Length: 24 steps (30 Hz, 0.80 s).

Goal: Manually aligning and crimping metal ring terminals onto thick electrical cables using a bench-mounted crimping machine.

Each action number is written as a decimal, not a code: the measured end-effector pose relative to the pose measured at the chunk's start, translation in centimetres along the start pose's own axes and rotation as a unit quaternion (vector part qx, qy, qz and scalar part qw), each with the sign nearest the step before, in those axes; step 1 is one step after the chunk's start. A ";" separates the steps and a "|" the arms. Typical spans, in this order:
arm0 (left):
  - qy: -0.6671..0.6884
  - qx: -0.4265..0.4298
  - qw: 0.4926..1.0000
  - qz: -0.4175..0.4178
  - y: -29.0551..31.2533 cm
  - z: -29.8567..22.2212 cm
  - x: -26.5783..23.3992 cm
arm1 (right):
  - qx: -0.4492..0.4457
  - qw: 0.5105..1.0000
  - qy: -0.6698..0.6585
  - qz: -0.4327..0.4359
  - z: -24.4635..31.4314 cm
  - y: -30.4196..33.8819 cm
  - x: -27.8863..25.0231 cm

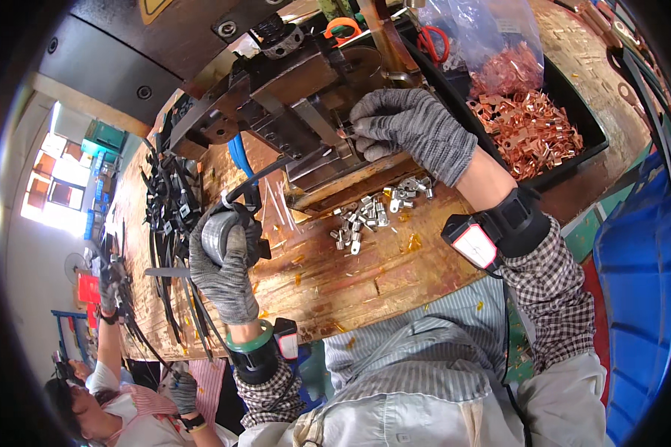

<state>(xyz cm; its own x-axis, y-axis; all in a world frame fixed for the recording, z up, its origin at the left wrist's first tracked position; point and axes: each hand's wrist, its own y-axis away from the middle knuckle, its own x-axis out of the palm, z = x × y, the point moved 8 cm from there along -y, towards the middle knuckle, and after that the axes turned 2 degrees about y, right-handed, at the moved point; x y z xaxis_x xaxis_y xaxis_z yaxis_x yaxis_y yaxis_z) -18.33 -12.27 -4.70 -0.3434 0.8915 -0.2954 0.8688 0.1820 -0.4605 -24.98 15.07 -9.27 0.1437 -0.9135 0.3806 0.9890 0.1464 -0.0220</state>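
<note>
My left hand (230, 272), in a grey knit glove, is closed around a rounded grey piece (216, 237) with black parts beside it. From there a black cable (267, 171) runs up to the metal die block (306, 138) of a press. At the right side of that block is my right hand (417, 130), also gloved, its fingers pinched together. Whatever lies between those fingertips is too small and covered to make out. Below the die, several silver cable lugs (369, 216) lie loose on the wooden bench (380, 287).
A black tray (574, 160) at the right holds copper pieces (529, 138) and a clear plastic bag (492, 33). Red-handled scissors (434, 45) lie near it. Bundled black cables (173, 197) cover the bench's left. Another person (127, 410) works at lower left. A blue bin (641, 298) stands right.
</note>
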 end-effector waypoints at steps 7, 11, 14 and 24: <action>0.017 0.006 1.000 -0.001 -0.4 1.3 -0.1 | -0.038 0.996 0.077 -0.010 0.5 -0.5 -0.3; 0.034 -0.002 0.999 0.003 -0.2 1.1 -0.1 | -0.038 0.998 0.058 -0.005 0.5 -0.6 -0.1; 0.019 0.009 1.000 0.001 -0.2 0.9 -0.1 | -0.008 0.999 0.041 -0.018 0.1 -0.6 -0.3; 0.021 -0.031 0.999 -0.005 -0.1 1.8 -0.5 | -0.026 0.994 0.101 -0.021 0.4 -0.5 -0.2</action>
<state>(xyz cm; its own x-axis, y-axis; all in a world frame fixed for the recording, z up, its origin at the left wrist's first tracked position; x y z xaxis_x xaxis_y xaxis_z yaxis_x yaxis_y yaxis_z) -18.90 -13.48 -5.99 -0.3385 0.9060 -0.2541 0.8860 0.2160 -0.4102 -25.48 15.33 -9.00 0.1021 -0.9765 0.1897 0.9939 0.0924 -0.0595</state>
